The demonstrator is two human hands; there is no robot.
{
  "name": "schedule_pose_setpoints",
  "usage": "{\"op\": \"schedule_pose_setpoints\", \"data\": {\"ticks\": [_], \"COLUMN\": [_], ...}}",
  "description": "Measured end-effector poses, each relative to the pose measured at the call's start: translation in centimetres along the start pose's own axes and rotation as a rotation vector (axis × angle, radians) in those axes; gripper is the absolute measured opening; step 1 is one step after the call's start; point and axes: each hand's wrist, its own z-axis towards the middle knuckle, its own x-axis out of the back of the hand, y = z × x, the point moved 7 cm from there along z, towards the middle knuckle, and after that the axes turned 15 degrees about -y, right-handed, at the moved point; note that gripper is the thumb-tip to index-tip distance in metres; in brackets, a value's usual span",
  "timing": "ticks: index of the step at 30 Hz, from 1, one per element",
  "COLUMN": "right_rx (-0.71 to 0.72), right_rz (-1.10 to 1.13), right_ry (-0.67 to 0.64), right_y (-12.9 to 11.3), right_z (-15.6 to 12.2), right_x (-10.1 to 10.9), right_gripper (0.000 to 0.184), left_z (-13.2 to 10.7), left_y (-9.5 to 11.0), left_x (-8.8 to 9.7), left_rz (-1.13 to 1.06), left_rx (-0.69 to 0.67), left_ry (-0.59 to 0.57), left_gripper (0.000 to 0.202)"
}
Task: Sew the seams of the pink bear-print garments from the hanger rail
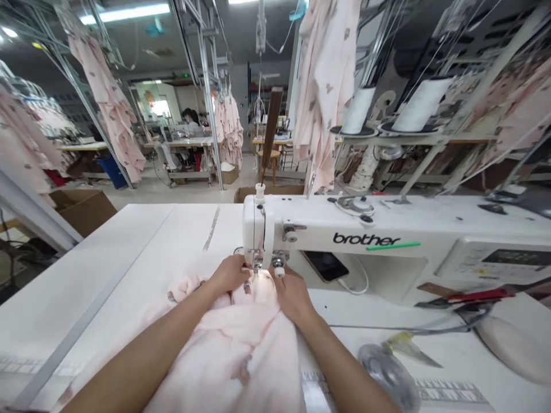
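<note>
A pale pink printed fabric (258, 344) lies bunched over the table front and runs up under the needle of a white sewing machine (318, 223). My left hand (232, 273) is closed on the fabric just left of the presser foot (257, 268), fingertips close to it. On the right of the foot, my right hand (295, 292) grips the fabric's edge; its fingertips are partly hidden behind the machine head. The machine's lamp lights the cloth between both hands. Whether the needle is down in the cloth cannot be made out.
A phone (326, 265) with a white cable lies under the machine arm. Red-handled scissors (477, 295) rest at the right, near a clear round container (390, 376). Thread cones (422, 106) stand behind. Pink garments (327, 80) hang beyond the table; a cardboard box (88, 209) is at left.
</note>
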Motion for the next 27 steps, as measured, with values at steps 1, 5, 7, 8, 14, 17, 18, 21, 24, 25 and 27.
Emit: {"op": "schedule_pose_setpoints", "data": {"ticks": [1,5,7,8,14,17,18,21,24,25,27], "right_rx": [0.021,0.122,0.152,0.15,0.085,0.105,0.134,0.32,0.55,0.606,0.706], "right_rz": [0.006,0.035,0.051,0.058,0.034,0.045,0.066,0.289,0.567,0.614,0.695], "right_ry": [0.007,0.037,0.044,0.04,0.018,-0.027,-0.043,-0.104,-0.218,-0.244,-0.305], "right_y": [-0.2,-1.0,-1.3,-1.3,-1.0,-1.8,-2.4,-6.2,-12.7,-15.0,-18.9], "right_z": [-0.1,-0.4,-0.4,-0.4,0.1,-0.5,-1.1,-4.1,-7.6,-8.7,-10.2], "right_x": [0.1,0.6,0.8,0.7,0.1,0.1,0.3,1.2,1.5,1.4,1.0], "right_gripper": [0.036,0.037,0.033,0.03,0.024,0.018,0.016,0.01,0.016,0.021,0.03], "left_z": [-0.1,-0.2,-0.3,-0.3,-0.5,-2.3,-3.6,-9.9,-18.2,-21.1,-26.9], "left_y": [0.0,0.1,0.1,0.1,0.0,0.7,1.2,3.0,3.2,2.5,0.1], "left_x": [0.0,-0.1,0.0,0.0,-0.4,-0.2,0.0,1.0,1.1,1.1,2.3], "left_rz": [-0.003,0.0,0.007,0.008,-0.029,-0.06,-0.062,-0.126,-0.414,-0.537,-0.75], "left_rx": [-0.009,-0.028,-0.033,-0.031,-0.012,-0.032,-0.049,-0.127,-0.161,-0.126,-0.005], "left_ry": [0.0,0.014,0.034,0.043,0.035,-0.059,-0.092,-0.176,-0.276,-0.253,0.04], "left_gripper": [0.02,0.02,0.022,0.023,0.018,0.007,0.004,0.018,0.036,0.039,0.042]}}
